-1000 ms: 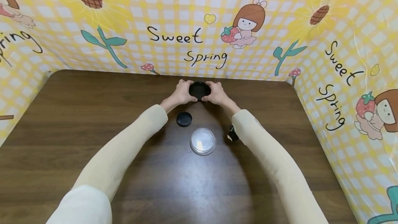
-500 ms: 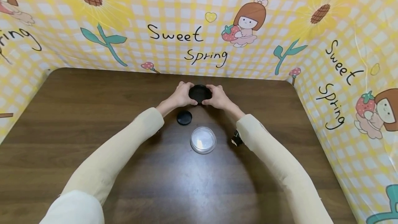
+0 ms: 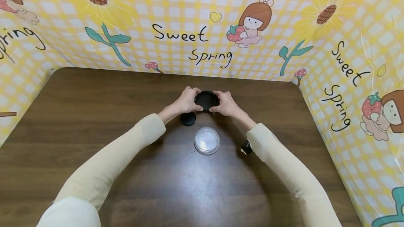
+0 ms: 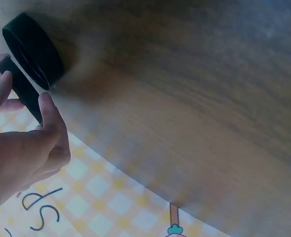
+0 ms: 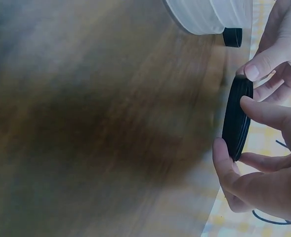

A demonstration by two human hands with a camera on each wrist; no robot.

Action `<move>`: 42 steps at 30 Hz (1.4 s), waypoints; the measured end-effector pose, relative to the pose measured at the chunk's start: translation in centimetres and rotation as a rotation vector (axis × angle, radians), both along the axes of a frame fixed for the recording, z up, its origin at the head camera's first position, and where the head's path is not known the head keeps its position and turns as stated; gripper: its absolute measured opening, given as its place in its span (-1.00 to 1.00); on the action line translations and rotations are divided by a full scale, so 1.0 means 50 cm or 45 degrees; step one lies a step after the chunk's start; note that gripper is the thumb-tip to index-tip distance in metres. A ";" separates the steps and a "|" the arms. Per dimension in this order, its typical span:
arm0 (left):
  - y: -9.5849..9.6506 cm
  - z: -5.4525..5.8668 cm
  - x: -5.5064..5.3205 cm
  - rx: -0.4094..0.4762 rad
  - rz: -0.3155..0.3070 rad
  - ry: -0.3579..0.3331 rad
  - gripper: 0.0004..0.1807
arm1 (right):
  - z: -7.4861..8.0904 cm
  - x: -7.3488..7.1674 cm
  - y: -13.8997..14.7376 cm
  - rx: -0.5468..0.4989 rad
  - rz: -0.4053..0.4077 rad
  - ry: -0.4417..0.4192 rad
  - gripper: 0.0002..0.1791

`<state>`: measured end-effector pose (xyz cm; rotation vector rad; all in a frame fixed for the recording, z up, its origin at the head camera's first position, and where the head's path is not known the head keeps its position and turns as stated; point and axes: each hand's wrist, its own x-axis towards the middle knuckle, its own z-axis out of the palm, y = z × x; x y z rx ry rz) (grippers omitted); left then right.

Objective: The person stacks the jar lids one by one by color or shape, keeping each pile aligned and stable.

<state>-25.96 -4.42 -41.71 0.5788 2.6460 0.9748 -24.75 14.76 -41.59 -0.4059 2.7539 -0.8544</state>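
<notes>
Both hands hold a wide, shallow black round lid (image 3: 206,101) between them, its hollow side facing up toward the head camera. My left hand (image 3: 188,101) pinches the left rim, thumb in front and fingers behind. On the opposite rim, my right hand (image 3: 228,104) grips in the same way. A smaller black lid (image 3: 188,118) lies just in front of the left hand; in the left wrist view this small lid (image 4: 36,49) appears close to the held one. Nearer to me stands a clear round jar (image 3: 207,141), also partly visible as a jar (image 5: 209,15) in the right wrist view.
The dark wooden table (image 3: 132,181) extends on every side of these things. A yellow checked cloth (image 3: 176,6) printed with flowers and figures rises behind the table's far edge and at both sides. A small black device (image 3: 246,147) sits at the right wrist.
Both hands have drawn the wide black lid back from the far edge, toward me and slightly right. The left hand now partly overlaps the smaller lid. The jar stays put.
</notes>
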 end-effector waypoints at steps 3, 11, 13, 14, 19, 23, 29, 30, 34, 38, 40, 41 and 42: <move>0.003 -0.001 0.003 -0.008 -0.014 0.008 -0.25 | 0.003 0.010 0.002 -0.003 -0.010 -0.009 -0.15; 0.002 -0.006 0.010 -0.030 -0.049 0.033 -0.26 | 0.002 0.028 0.004 -0.014 -0.009 -0.020 -0.15; 0.003 -0.007 0.012 -0.035 -0.057 0.028 -0.26 | 0.000 0.030 0.005 -0.013 -0.008 -0.012 -0.15; 0.004 -0.008 0.013 -0.039 -0.061 0.027 -0.25 | -0.001 0.032 0.005 -0.014 -0.010 -0.010 -0.15; 0.003 -0.008 0.018 -0.060 -0.063 0.030 -0.25 | -0.004 0.035 0.003 -0.005 -0.003 -0.004 -0.15; 0.003 -0.009 0.021 -0.052 -0.052 0.024 -0.26 | -0.003 0.037 0.001 0.014 0.002 0.002 -0.15; 0.006 -0.013 0.022 -0.056 -0.044 0.027 -0.28 | -0.004 0.037 -0.002 0.053 0.027 0.002 -0.16; 0.007 -0.014 0.023 -0.056 -0.042 0.025 -0.29 | -0.004 0.038 -0.003 0.055 0.027 -0.005 -0.16; 0.009 -0.016 0.024 -0.057 -0.042 0.032 -0.30 | -0.005 0.037 -0.003 0.066 0.029 -0.004 -0.17; 0.009 -0.015 0.026 -0.062 -0.043 0.031 -0.29 | -0.005 0.037 -0.002 0.068 0.036 -0.008 -0.17; 0.008 -0.014 0.028 -0.064 -0.042 0.027 -0.28 | -0.005 0.038 -0.001 0.069 0.043 -0.010 -0.17; 0.008 -0.013 0.028 -0.063 -0.041 0.024 -0.27 | -0.004 0.038 -0.001 0.069 0.045 -0.007 -0.17; 0.008 -0.013 0.029 -0.062 -0.043 0.025 -0.27 | -0.004 0.038 0.000 0.070 0.049 -0.002 -0.17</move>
